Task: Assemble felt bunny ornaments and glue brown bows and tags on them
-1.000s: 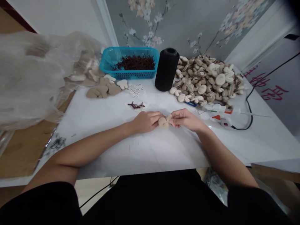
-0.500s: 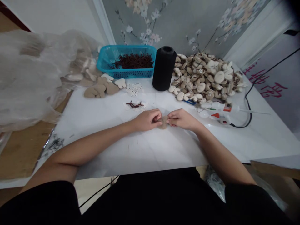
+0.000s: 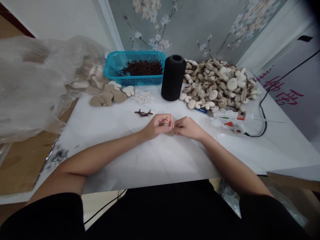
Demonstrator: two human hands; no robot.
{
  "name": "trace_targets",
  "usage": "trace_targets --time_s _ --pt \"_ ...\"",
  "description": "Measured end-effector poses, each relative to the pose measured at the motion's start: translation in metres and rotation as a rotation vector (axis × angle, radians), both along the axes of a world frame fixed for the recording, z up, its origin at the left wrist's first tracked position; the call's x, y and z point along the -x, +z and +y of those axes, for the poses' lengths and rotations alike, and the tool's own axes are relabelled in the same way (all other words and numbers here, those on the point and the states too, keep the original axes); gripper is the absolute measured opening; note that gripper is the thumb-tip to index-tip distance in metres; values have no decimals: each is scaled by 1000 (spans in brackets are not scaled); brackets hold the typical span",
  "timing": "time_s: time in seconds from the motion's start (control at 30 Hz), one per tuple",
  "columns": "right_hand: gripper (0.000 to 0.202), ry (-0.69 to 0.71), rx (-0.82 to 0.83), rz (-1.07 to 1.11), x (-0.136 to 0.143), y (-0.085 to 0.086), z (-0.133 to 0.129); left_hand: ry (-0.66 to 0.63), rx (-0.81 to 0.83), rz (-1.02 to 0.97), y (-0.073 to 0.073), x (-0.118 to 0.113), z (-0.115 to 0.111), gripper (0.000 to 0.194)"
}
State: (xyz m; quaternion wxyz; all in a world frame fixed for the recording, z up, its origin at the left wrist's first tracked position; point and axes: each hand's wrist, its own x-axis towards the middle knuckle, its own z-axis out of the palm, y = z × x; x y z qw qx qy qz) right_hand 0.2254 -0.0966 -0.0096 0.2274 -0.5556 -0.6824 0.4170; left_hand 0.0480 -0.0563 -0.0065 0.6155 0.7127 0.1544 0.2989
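My left hand (image 3: 161, 126) and my right hand (image 3: 187, 128) meet low over the middle of the table. Between and below their fingertips a sliver of a small beige fabric piece (image 3: 172, 133) shows; the hands hide most of it. My right hand's fingers are pinched together at this piece. My left hand is curled, thumb and fingertips closed beside the right fingers; anything in that pinch is too small to make out. Just beyond the left hand lie several dark brown cord loops (image 3: 143, 113).
A blue basket (image 3: 135, 81) of brown cords stands behind, beside a black thread cone (image 3: 173, 78). Beige padded shapes (image 3: 217, 83) are heaped at right, near a white glue gun (image 3: 231, 115) with a cable. Flat beige pieces (image 3: 107, 96), small white bits (image 3: 143, 97) and a plastic bag (image 3: 37, 86) are left.
My hands have drawn closer together, the left fingertips now touching or nearly touching the right. The beige piece, plainly seen between them before, is now mostly covered. The view has tilted slightly.
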Motion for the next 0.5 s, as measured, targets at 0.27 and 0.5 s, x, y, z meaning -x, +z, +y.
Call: trace_targets --time_s 0.27,0.5 --pt "19 -71 -50 -7 11 -1 1 -7 574 -91 -1 -6 6 45" --pt "18 -87 -49 -5 15 -7 6 -51 975 -245 11 -4 0 49"
